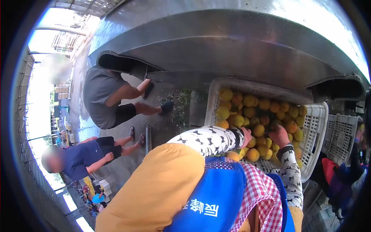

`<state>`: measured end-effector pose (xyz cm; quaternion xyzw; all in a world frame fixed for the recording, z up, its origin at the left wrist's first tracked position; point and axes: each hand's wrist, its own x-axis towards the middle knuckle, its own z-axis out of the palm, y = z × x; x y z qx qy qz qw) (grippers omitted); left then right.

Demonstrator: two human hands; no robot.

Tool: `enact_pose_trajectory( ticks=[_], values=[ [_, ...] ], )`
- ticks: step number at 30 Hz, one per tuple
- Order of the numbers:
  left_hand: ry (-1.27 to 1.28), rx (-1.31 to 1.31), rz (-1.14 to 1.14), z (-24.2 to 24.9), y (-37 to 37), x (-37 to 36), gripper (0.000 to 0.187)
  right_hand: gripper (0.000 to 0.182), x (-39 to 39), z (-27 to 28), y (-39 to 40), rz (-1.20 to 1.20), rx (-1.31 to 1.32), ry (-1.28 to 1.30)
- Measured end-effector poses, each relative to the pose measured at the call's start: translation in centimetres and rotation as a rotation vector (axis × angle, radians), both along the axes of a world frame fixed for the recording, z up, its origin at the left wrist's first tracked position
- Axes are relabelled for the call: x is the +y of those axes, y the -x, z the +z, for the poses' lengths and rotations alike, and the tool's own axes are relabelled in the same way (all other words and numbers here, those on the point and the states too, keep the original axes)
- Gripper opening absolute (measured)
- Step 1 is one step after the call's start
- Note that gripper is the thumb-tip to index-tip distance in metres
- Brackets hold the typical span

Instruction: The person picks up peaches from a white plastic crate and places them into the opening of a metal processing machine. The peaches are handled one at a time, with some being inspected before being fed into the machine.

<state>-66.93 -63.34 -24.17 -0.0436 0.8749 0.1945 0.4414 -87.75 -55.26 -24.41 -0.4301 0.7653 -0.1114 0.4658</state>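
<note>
A white plastic crate holds many yellow-orange peaches, some with a red blush. My left hand is in the crate, over the peaches at its near side. Its fingers are mostly hidden, so its grip cannot be made out. Further right, my right hand reaches down with bent fingers onto a peach in the shaded middle of the pile. Both forearms wear white sleeves with a dark bow print.
A curved steel machine edge overhangs the crate. Two people, one in a grey shirt and one in a navy shirt, stand to the left. Another white crate is at the right. Leaf litter lies on the floor.
</note>
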Motion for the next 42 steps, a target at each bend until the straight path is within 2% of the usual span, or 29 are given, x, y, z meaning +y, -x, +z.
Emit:
enact_pose_trajectory(
  ticks=[1, 2, 3, 4, 6, 8, 10, 12, 13, 15, 16, 18, 20, 21, 24, 25, 27, 28, 30, 32, 34, 35, 36, 37, 38, 39, 40, 41, 42],
  values=[
    [0.016, 0.052, -0.034, -0.8, -0.4, 0.1, 0.070, 0.057, 0.8, -2.1, -0.7, 0.167, 0.214, 0.089],
    [0.036, 0.099, -0.059, -1.3, -0.6, 0.0, 0.069, 0.056, 0.8, -1.8, -1.5, 0.129, 0.202, 0.097],
    [0.045, 0.075, -0.030, -0.1, -0.3, -0.4, 0.067, 0.057, 1.3, -5.7, -1.2, 0.118, 0.085, 0.100],
    [0.060, 0.130, 0.018, -2.2, -0.7, 0.0, 0.067, 0.057, 1.3, -9.9, -0.9, 0.113, -0.035, 0.106],
    [-0.017, -0.162, -0.055, -0.8, 0.2, -0.9, 0.067, 0.054, 0.1, -9.0, -1.3, -0.037, -0.554, -0.046],
    [-0.035, -0.124, 0.002, -0.1, -1.6, -1.3, 0.068, 0.044, -0.7, -7.1, -3.4, 0.055, -0.282, -0.028],
    [-0.015, -0.024, 0.034, 2.0, -2.6, -0.7, 0.067, 0.048, -1.1, -5.4, -5.4, 0.038, -0.290, 0.001],
    [0.064, 0.148, 0.159, 2.1, -4.3, 1.1, 0.065, 0.061, -2.0, -5.6, -7.3, 0.176, 0.166, -0.019],
    [0.017, 0.106, 0.175, 3.1, -4.5, 0.2, 0.061, 0.061, -2.6, -5.3, -7.9, 0.202, 0.174, 0.007],
    [0.046, 0.110, 0.169, 2.3, -4.8, 0.1, 0.059, 0.069, -3.8, -3.2, -8.7, 0.170, 0.174, -0.128],
    [0.049, 0.108, 0.136, 2.0, -4.8, -0.2, 0.057, 0.066, -3.9, -1.7, -8.6, 0.168, 0.132, -0.134],
    [-0.029, 0.040, 0.212, 3.5, -4.6, -1.5, 0.060, 0.063, -3.2, -2.9, -7.4, 0.265, 0.143, 0.054],
    [-0.023, 0.034, 0.422, 5.4, -4.5, -3.0, 0.064, 0.056, -1.1, -9.9, -3.9, -0.170, -0.672, 0.168],
    [-0.085, 0.125, 0.520, 5.4, -4.5, -4.1, 0.068, 0.053, -1.6, -0.3, -5.9, -0.353, -0.658, 0.014],
    [-0.399, 0.574, 1.207, 8.9, -6.4, -6.3, 0.063, 0.059, -0.6, 5.2, -5.2, -0.299, -0.833, 0.212],
    [-0.403, 0.590, 1.212, 10.2, -6.7, -6.4, 0.063, 0.059, -0.3, 6.8, -5.3, -0.288, -0.820, 0.213],
    [-1.456, 0.422, 1.860, 12.7, -7.1, -6.3, 0.065, 0.066, 0.3, 10.3, -5.8, -0.310, -0.826, 0.401],
    [-1.469, 0.439, 1.856, 14.0, -7.2, -5.7, 0.065, 0.066, 0.5, 12.2, -6.3, -0.297, -0.814, 0.401],
    [-1.738, 0.492, 1.942, 15.8, -7.4, -4.8, 0.067, 0.072, 0.3, 14.9, -7.3, -0.310, -0.791, 0.516],
    [-1.747, 0.476, 1.961, 15.3, -6.8, -3.7, 0.067, 0.074, 0.2, 14.8, -7.2, -0.280, -0.770, 0.552],
    [-1.960, 0.466, 1.871, 15.0, -6.4, -3.0, 0.067, 0.077, -0.2, 15.8, -7.6, -0.251, -0.735, 0.582],
    [-1.946, 0.485, 1.828, 13.9, -6.0, -2.9, 0.066, 0.077, -0.5, 17.0, -8.2, -0.208, -0.740, 0.599],
    [-1.948, 0.520, 1.793, 14.0, -5.8, -2.7, 0.064, 0.084, -1.2, 18.8, -8.6, -0.170, -0.600, 0.599],
    [-1.863, 0.638, 1.698, 16.6, -7.0, -2.8, 0.064, 0.077, -1.1, 19.2, -9.1, -0.255, -0.653, 0.554],
    [-2.037, 0.548, 1.586, 16.5, -6.9, -3.0, 0.063, 0.070, -1.6, 19.5, -9.9, -0.273, -0.723, 0.666],
    [-2.116, 0.408, 1.697, 19.1, -7.0, -2.8, 0.061, 0.066, -1.4, 20.2, -9.7, -0.265, -0.743, 0.694],
    [-2.356, 0.335, 1.353, 15.9, -7.1, -4.1, 0.061, 0.067, -1.1, 18.8, -8.0, -0.321, -0.754, 0.612],
    [-2.211, 0.605, 1.547, 17.1, -6.4, -3.7, 0.064, 0.068, -0.9, 19.9, -7.9, -0.253, -0.637, 0.723],
    [-2.159, 0.602, 1.592, 17.0, -6.7, -4.1, 0.065, 0.069, -1.2, 20.6, -8.5, -0.156, -0.532, 0.827]
  ],
)
